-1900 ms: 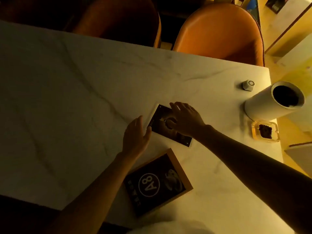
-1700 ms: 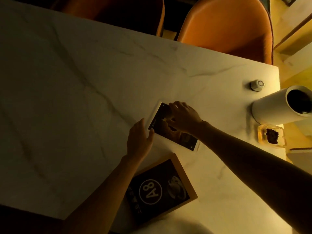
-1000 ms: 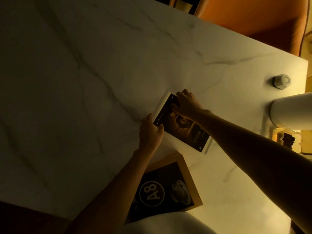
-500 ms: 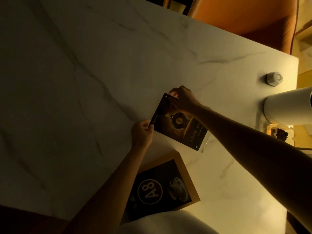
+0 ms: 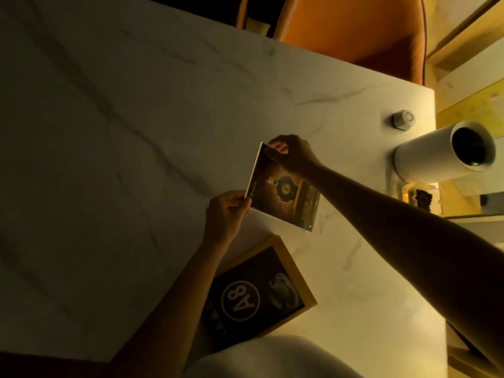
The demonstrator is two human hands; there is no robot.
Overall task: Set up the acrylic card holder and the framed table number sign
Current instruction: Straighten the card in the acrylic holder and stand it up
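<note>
Both hands grip one clear acrylic card holder (image 5: 283, 190) with a dark printed card inside. Left hand (image 5: 225, 214) pinches its near-left corner, thumb on the face. Right hand (image 5: 293, 156) pinches the far corner, fingers closed over the top edge. Holder is tilted, left edge raised off the white marble-veined desk (image 5: 136, 118), lower right corner near or on the surface; cannot tell which. Long axis runs from far left to near right; printed face points up toward the camera.

One wooden-framed black table number sign (image 5: 257, 294) marked "A8" lies flat just near of the holder, partly under the left forearm, long axis slanting from near left to far right.

Right side of desk: one white cylinder (image 5: 436, 156) with a dark opening, one small white hexagonal object (image 5: 403, 120), one clear glass dish (image 5: 420, 196). One orange chair (image 5: 354, 31) stands beyond the far edge.
</note>
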